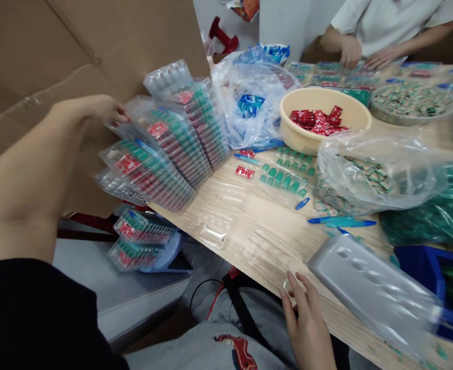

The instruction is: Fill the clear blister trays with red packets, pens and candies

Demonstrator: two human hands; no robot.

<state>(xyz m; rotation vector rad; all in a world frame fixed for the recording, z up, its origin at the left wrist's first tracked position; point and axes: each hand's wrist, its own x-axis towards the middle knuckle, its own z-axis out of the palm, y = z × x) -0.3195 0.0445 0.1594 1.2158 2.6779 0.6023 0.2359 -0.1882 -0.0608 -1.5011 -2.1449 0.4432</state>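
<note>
My left hand (95, 109) reaches out to the far left and rests against the back of a leaning stack of filled clear blister trays (160, 154) that holds red and green pieces. Its fingers curl around the stack's edge. My right hand (307, 324) lies flat on the front edge of the wooden table (257, 226), fingers stretched out, touching an empty clear tray (272, 257). Another empty clear tray (214, 231) lies near the table's corner.
A beige bowl (361, 121) holds red packets. Plastic bags of blue (249, 97) and green pieces (376, 174) stand around it. Blue pens (342, 221) and a stack of clear lids (373, 293) lie at right. Cardboard (56, 46) stands at left. Another person (380, 25) works at the far end.
</note>
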